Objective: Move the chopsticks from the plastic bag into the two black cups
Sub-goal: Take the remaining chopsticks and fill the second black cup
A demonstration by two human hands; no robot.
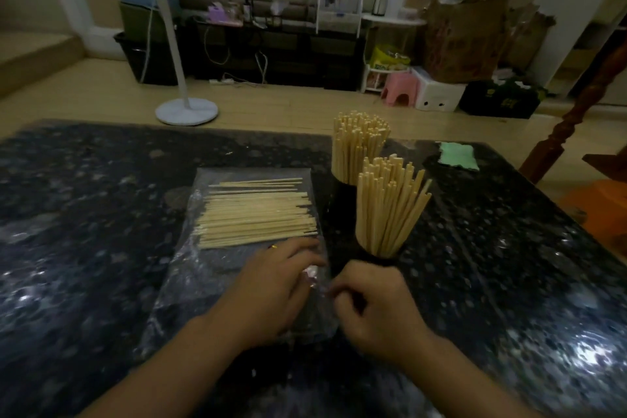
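A clear plastic bag (pixel 190 285) lies flat on the dark speckled table (pixel 84 214), with a layer of pale wooden chopsticks (pixel 254 217) lying sideways in its far half. Two black cups stand right of the bag, both packed with upright chopsticks: the near cup (pixel 380 256) and the far cup (pixel 339 180). My left hand (pixel 271 292) rests on the bag's near right part, fingers pinching the crinkled plastic. My right hand (pixel 376 302) is curled in front of the near cup, fingertips at the bag's right edge; whether they grip the plastic is unclear.
A green cloth (pixel 458 154) lies at the table's far right. A wooden post (pixel 583 102) stands beyond the right edge. On the floor behind are a white fan stand (pixel 186 112), a pink stool (pixel 398 88) and boxes.
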